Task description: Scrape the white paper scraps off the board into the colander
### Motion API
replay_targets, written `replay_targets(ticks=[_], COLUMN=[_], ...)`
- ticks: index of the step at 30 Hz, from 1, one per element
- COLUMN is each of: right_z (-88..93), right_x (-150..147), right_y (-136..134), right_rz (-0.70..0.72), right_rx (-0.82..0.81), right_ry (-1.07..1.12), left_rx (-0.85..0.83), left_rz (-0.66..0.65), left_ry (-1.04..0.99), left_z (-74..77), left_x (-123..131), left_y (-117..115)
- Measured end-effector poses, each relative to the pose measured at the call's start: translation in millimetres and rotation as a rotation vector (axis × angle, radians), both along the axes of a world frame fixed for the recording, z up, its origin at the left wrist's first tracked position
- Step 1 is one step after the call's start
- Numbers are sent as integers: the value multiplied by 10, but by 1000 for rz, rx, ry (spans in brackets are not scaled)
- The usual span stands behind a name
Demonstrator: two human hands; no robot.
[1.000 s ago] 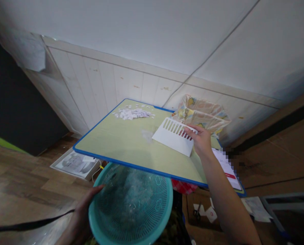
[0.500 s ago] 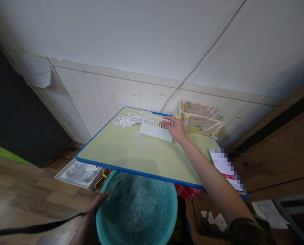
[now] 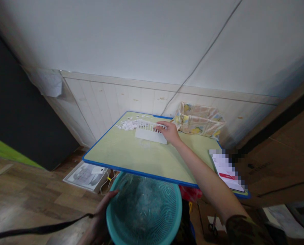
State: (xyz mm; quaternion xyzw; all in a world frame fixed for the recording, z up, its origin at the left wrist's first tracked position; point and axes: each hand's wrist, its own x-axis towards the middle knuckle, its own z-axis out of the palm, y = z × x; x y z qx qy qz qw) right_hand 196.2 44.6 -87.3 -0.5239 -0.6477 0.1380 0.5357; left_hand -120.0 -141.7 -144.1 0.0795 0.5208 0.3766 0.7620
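We are facing a pale wall (image 3: 141, 37), a grey cable (image 3: 208, 51) running diagonally across it. A pale green table (image 3: 131, 153) with a blue edge is standing just before the wall. Below the table's near edge we are noting a round teal basket (image 3: 172, 204), with translucent material (image 3: 149, 200) lying inside. The left hand (image 3: 97, 217) is gripping the basket at its left side, thumb over the rim and the hand closed about the wall as far as it is showing. At the table's far right corner, a cloth-lined basket (image 3: 198, 127) is standing (its fabric is carrying a patterned print). On the floor at the left, a shallow white box (image 3: 102, 183) is lying beside the table.

We are finding a white slotted panel (image 3: 148, 136) towards the far middle of the table. The right hand (image 3: 169, 131) is holding its slotted upper edge near the right end, thumb and fingers closed in a pinch. A printed sheet (image 3: 223, 166) is lying along the table's right side. Small paper scraps (image 3: 127, 125) are lying heaped at the far left; as the panel is overlapping them in our view, we cannot tell whether the two are touching.
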Motion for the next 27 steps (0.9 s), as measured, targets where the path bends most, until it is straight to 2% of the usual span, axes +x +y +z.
replay_targets(ticks=[8, 13, 20, 27], right_z=[-7, -24, -175, -144], right_x=[10, -5, 91, 20], right_y=[4, -32, -18, -160], right_rz=[-48, -20, 18, 126], right_rx=[-3, -43, -173, -215], right_ry=[-28, -57, -83, -66], left_rx=[33, 40, 63, 58], left_rz=[27, 59, 52, 33], left_ry=[11, 30, 33, 17], left_z=[-105, -102, -136, -178], left_x=[-9, 1, -26, -48], left_y=[-20, -7, 2, 7])
